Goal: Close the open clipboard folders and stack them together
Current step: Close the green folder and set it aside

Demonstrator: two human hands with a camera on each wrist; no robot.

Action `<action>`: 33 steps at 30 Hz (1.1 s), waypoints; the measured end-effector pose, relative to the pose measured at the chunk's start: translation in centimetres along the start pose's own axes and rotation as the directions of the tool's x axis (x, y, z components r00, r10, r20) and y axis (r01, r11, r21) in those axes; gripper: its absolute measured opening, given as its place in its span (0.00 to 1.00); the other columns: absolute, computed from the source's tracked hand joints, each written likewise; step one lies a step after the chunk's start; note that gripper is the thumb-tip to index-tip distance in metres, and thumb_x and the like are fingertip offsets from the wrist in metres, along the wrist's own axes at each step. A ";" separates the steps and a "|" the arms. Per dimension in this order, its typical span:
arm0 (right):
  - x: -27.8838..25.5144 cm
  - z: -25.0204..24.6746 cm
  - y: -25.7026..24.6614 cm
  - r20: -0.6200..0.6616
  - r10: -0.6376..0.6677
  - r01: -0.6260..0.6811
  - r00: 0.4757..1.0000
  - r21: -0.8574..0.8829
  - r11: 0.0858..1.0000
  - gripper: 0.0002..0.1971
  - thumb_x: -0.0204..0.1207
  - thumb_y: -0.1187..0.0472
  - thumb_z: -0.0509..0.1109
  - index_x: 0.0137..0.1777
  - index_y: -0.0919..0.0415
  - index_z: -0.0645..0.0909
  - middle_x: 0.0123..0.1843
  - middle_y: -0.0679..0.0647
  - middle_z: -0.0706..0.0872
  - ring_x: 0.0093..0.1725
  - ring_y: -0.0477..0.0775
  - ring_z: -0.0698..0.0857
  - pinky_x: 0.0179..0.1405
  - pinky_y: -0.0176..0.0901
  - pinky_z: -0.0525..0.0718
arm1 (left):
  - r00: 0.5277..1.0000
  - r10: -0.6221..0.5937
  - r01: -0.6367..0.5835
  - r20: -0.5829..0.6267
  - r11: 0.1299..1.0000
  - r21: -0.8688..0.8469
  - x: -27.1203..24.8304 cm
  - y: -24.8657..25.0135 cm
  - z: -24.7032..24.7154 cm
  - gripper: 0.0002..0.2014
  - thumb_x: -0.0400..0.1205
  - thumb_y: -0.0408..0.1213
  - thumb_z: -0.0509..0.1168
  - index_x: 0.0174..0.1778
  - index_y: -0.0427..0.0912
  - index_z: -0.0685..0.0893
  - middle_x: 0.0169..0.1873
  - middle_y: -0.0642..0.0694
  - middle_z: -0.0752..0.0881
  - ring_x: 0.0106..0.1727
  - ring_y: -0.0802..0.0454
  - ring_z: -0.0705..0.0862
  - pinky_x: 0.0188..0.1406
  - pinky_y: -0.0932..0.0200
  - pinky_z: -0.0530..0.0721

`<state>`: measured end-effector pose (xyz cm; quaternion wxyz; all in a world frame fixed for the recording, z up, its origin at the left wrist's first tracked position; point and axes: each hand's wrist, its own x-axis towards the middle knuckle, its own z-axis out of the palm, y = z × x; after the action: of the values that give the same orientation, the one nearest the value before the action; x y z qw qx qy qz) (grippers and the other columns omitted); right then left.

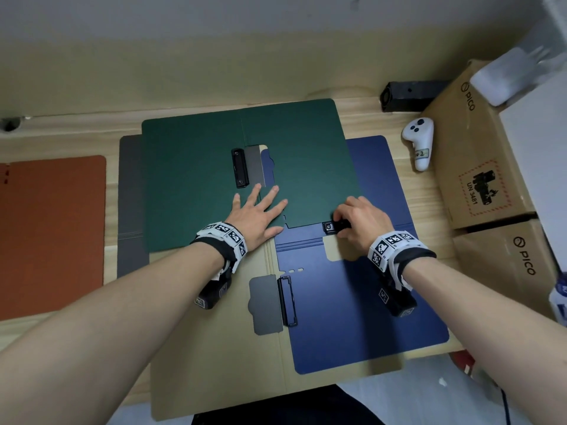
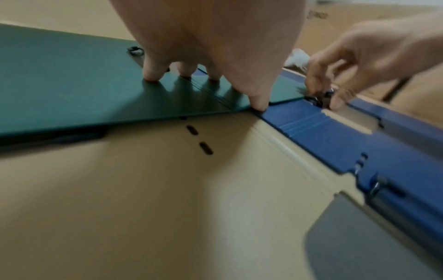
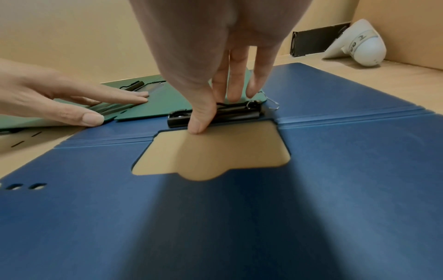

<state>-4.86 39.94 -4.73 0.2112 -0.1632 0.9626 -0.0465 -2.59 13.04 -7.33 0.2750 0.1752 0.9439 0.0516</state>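
Fingers of our left hand (image 1: 256,214) lie spread flat to pin the green folder (image 1: 196,185) while our right hand (image 1: 360,220) pinches the blue folder's (image 1: 352,317) black clip (image 3: 215,113), likely freeing it.

Two stacked brown cardboard boxes (image 1: 478,167) each read "PICO"; the upper one also bore "UN 3481".

- The left hand (image 2: 215,37) is spread, fingers (image 2: 153,73) straight, their tips pressing down on the green folder (image 2: 72,85).
- The thumb tip sits at that folder's corner, where it overlaps the blue folder (image 2: 311,128).
- The right hand (image 2: 359,56) curls its fingers round a black clip (image 2: 318,98) on the blue folder.
- Both lie on a tan folder (image 2: 143,208) with dark slots.
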 end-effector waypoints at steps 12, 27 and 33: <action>3.2 0.4 -0.7 -0.063 0.434 -0.390 0.899 0.336 0.857 0.39 0.70 0.34 0.72 0.70 0.63 0.71 0.68 0.62 0.74 0.69 0.66 0.74 0.61 0.63 0.80 | 0.669 -0.699 0.460 -0.252 0.656 -0.599 -11.0 -10.8 3.5 0.23 0.85 0.39 0.63 0.76 0.33 0.74 0.79 0.36 0.69 0.81 0.39 0.66 0.82 0.46 0.63; 4.1 -0.3 -2.2 -0.043 0.459 -0.436 0.887 0.249 0.865 0.37 0.70 0.40 0.76 0.69 0.65 0.71 0.68 0.64 0.76 0.69 0.68 0.75 0.63 0.64 0.80 | 0.355 -0.922 0.183 0.158 -0.097 -0.978 -11.3 -13.0 1.1 0.25 0.74 0.40 0.77 0.65 0.40 0.79 0.66 0.42 0.83 0.64 0.43 0.83 0.70 0.48 0.79; 3.3 -2.8 -5.4 -0.040 0.367 -0.326 0.930 0.375 0.868 0.31 0.80 0.42 0.64 0.71 0.69 0.72 0.70 0.68 0.76 0.69 0.71 0.77 0.67 0.59 0.77 | 0.297 -0.928 -0.053 0.223 -0.249 -0.967 -14.4 -14.9 -3.5 0.11 0.77 0.27 0.73 0.52 0.41 0.83 0.54 0.42 0.86 0.53 0.43 0.84 0.58 0.51 0.82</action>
<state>-7.24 33.82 -2.65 0.1894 0.0569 0.9610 -0.1933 2.38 -6.07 -0.07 -0.0896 -0.5426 0.6046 0.5762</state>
